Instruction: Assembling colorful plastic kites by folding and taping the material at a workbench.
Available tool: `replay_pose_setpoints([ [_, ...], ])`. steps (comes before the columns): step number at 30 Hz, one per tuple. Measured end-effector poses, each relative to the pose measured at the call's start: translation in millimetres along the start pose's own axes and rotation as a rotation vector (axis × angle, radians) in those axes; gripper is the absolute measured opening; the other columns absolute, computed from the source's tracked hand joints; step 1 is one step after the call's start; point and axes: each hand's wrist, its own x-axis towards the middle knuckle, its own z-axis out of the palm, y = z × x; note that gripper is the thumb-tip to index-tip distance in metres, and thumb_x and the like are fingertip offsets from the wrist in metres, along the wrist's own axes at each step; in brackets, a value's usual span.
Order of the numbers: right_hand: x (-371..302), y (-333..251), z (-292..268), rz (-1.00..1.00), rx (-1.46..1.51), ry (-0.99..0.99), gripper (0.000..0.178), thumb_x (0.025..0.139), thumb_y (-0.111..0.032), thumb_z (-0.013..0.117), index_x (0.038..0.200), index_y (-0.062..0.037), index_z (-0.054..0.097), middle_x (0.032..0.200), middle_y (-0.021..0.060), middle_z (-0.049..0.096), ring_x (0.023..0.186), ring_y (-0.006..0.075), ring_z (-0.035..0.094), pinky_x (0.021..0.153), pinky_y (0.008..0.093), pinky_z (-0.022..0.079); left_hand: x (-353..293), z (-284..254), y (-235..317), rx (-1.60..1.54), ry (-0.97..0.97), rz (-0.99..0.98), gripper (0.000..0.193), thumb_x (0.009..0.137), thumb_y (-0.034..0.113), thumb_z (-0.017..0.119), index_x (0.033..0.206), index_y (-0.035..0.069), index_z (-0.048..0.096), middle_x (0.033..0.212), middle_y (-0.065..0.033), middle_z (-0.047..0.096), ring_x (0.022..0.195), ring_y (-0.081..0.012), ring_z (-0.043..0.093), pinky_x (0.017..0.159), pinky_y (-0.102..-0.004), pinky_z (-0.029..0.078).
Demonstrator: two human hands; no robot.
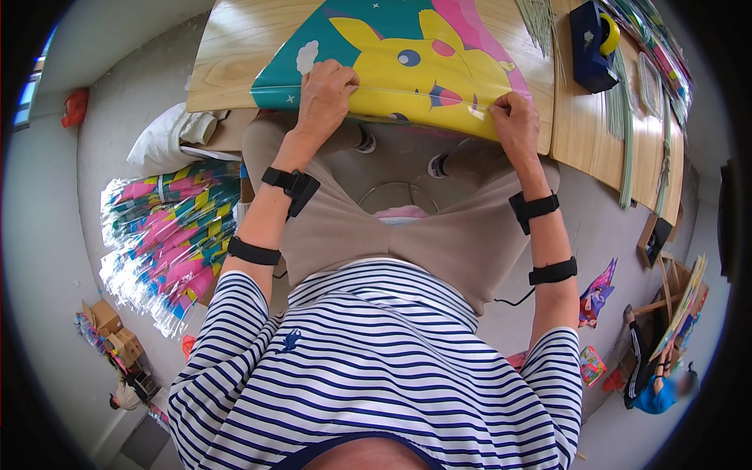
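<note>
A glossy printed sheet in teal, yellow and pink, with a big yellow cartoon face, lies on the wooden table in front of me. Its near edge looks folded or bent over and runs along the table's front edge, above my lap. My left hand is closed at that edge, fingers curled down onto the teal and yellow part; the fingertips are partly hidden. At the right end of the edge, my right hand pinches the yellow part between thumb and fingers. Between the two hands the edge stretches fairly straight.
A dark blue tape dispenser with yellow tape stands at the table's right, near bundles of thin pale green sticks. Shiny colourful bundled sheets are piled at my left. Another person sits far right; someone else is at lower left.
</note>
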Motion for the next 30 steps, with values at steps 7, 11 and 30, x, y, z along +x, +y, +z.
replay_pose_setpoints([
  [7,1,-6,-2,0.039,0.039,-0.026,0.011,0.079,-0.013,0.071,0.083,-0.0028,0.068,0.084,0.016,0.069,0.081,0.0332,0.066,0.074,0.0422,0.051,0,-2,0,0.0,0.009,0.006,0.004,0.083,0.01,0.068,0.086,0.012,0.066,0.089,-0.0034,0.057,0.094,-0.0266,0.055,0.086,-0.0409,0.041],
  [11,-1,-10,-6,0.039,0.046,-0.021,0.012,0.08,-0.013,0.071,0.084,-0.002,0.068,0.082,0.0152,0.068,0.079,0.0321,0.066,0.072,0.0423,0.051,2,-5,3,-0.004,0.019,0.016,0.003,0.083,0.005,0.067,0.086,0.006,0.067,0.088,-0.0078,0.06,0.093,-0.0294,0.057,0.085,-0.0395,0.043],
  [30,34,-5,5,-0.401,-0.377,-0.039,0.051,0.097,-0.028,0.058,0.135,0.0051,0.052,0.144,0.0212,0.051,0.134,0.038,0.046,0.116,0.0426,0.031,37,-10,-40,0.151,-0.06,-0.1,0.03,0.088,0.013,0.067,0.117,0.008,0.069,0.13,-0.0109,0.061,0.122,-0.0357,0.053,0.102,-0.0471,0.042],
])
